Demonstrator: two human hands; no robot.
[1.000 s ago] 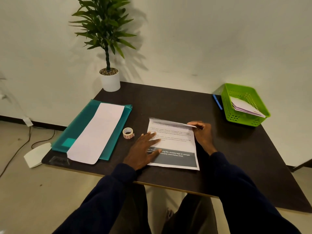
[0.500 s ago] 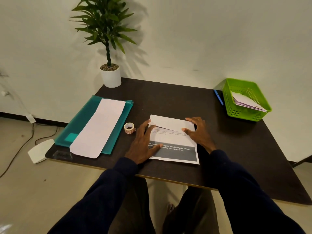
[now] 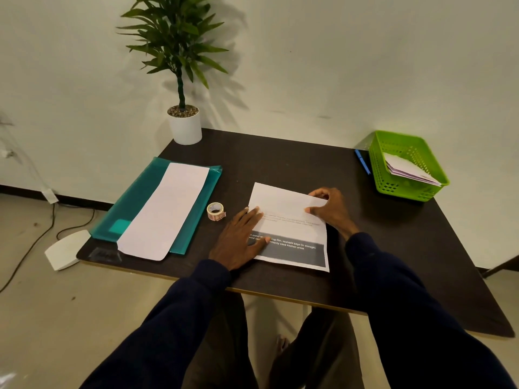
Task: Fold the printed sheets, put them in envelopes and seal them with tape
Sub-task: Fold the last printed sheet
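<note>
A printed sheet lies on the dark table in front of me, its far part folded toward me so the blank back faces up; text lines and a grey band show below. My left hand lies flat, fingers spread, on the sheet's left side. My right hand grips the folded flap at its right edge. A small roll of tape stands just left of the sheet. A long white envelope lies on a teal folder at the left.
A green basket holding envelopes or folded papers sits at the back right, a blue pen beside it. A potted plant stands at the back left corner. A white object and cables lie on the floor at left.
My right hand has brought the sheet's far edge toward me, making the folded flap much larger. My left hand stays flat on the sheet's left side.
</note>
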